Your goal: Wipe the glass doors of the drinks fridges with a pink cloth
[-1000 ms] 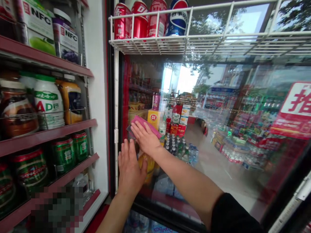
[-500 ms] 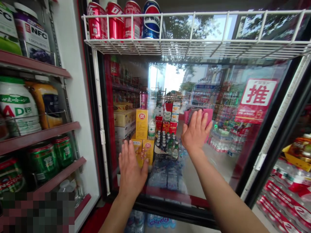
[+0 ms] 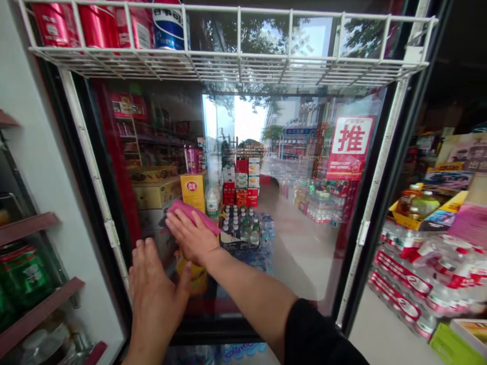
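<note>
My right hand (image 3: 194, 237) lies flat over a pink cloth (image 3: 208, 221), pressing it to the glass door (image 3: 304, 263) left of the pane's middle. The cloth's edge shows above and to the right of the fingers. Lower and further left, my left hand (image 3: 155, 289) is empty, its fingers stretched up and thumb apart, at the pane's lower left; whether it touches the glass I cannot tell. Through or reflected in the glass appear a yellow box (image 3: 193, 190) and several dark bottles.
A white wire rack (image 3: 243, 63) with several cans (image 3: 97, 25) crosses the door's top. A red and white sign (image 3: 348, 147) sticks to the glass at right. Shelves with green cans (image 3: 26, 271) stand at left. Shrink-wrapped bottles (image 3: 418, 284) are stacked at right.
My right hand has swept the pink cloth leftward and slightly down across the glass, near my left hand. The view has turned to the right, so the left shelves show less.
</note>
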The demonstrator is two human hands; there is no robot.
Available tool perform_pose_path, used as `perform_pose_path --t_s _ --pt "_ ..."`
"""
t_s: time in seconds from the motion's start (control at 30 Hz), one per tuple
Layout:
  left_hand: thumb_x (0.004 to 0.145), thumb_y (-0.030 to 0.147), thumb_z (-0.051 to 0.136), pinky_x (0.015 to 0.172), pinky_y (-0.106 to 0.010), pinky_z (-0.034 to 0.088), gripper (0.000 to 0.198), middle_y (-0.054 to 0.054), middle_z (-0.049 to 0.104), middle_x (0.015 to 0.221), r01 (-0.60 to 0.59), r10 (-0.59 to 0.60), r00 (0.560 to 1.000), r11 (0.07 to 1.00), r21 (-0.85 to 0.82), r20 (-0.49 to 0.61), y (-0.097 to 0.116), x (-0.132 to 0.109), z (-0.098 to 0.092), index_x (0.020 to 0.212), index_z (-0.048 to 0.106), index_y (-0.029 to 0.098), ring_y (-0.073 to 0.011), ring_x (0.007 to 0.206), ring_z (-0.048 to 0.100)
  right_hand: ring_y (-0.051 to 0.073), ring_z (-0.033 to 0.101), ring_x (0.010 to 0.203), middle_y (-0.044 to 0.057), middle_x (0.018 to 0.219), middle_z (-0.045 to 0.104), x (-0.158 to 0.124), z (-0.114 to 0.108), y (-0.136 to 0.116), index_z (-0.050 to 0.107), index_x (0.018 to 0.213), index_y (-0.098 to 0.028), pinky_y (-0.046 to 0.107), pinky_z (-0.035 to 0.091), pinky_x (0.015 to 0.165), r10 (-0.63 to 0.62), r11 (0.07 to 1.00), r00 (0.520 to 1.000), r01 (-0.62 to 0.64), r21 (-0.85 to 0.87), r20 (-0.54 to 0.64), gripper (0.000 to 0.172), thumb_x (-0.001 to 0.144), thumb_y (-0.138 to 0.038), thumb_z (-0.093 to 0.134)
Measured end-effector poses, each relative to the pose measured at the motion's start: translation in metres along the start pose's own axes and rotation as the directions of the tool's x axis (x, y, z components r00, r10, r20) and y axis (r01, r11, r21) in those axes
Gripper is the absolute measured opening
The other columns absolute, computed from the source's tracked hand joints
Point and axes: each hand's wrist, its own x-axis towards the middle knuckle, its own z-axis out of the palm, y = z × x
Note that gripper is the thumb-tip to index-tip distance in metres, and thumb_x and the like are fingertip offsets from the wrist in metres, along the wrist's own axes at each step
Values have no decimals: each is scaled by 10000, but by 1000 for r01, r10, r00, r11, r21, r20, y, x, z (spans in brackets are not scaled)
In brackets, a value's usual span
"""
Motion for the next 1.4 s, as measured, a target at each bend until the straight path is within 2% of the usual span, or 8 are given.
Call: perform_pose_path --t_s 0.2,0.47,0.77,1.03,1.13,1.27,1.33,1.4 --pt "988 682 533 1298 -765 298 1071 -353 223 1797 -2 1 999 1000 13 42 19 -1 3 1761 141 54 -527 1685 232 231 168 1741 69 1855 222 -23 -15 22 346 1730 -108 507 199 1435 -23 1000 1000 23 -8 -3 632 1108 -194 417" --pt "1022 614 563 1315 -732 295 1010 -323 213 1814 -115 124 986 990 -84 116 74 -14 45 1775 112 114 -480 1701 231 268 134 1749 50 1855 192 -100 -75 106 198 1788 -194 587 60 1435 248 969 968 -248 15 -27 717 1123 -295 446" --pt "1039 556 583 1354 -685 258 975 -279 202 1833 -201 237 960 954 -224 149 129 -27 80 1783 102 150 -427 1724 193 347 127 1747 135 1834 292 -186 -133 203 332 1755 -184 697 63 1393 566 783 799 -598 -172 -203 727 1088 -385 542" --pt "1047 575 543 1354 -683 260 938 -272 245 1823 -196 238 962 944 -265 136 145 -31 89 1779 148 142 -429 1715 226 373 156 1737 234 1797 344 -254 -161 253 378 1716 -72 696 195 1363 629 608 662 -746 -273 -407 718 1073 -371 492" --pt "1047 595 532 1351 -693 259 939 -279 231 1825 -177 218 967 947 -267 133 144 -28 89 1776 164 131 -449 1709 231 385 182 1729 246 1785 363 -248 -158 253 373 1714 -53 706 223 1349 634 569 616 -781 -257 -467 715 1076 -360 468" --pt "1055 591 514 1346 -693 270 928 -292 250 1815 -200 236 966 941 -274 103 148 -20 86 1772 171 111 -457 1703 246 414 135 1733 265 1802 304 -206 -151 240 328 1722 -11 751 220 1332 682 490 502 -853 -178 -532 747 1067 -335 484" --pt "1059 577 509 1350 -686 268 921 -300 248 1813 -221 254 963 935 -278 88 152 -15 85 1769 172 95 -457 1703 245 417 110 1737 243 1823 259 -177 -150 228 331 1727 -30 754 189 1344 697 527 538 -833 -171 -474 759 1063 -348 515" --pt "1061 570 508 1357 -680 258 916 -294 237 1818 -228 259 963 933 -280 79 155 -11 83 1770 171 97 -454 1705 239 403 89 1744 197 1848 202 -150 -150 214 326 1741 -76 729 158 1367 678 622 640 -762 -182 -362 771 1069 -388 542"
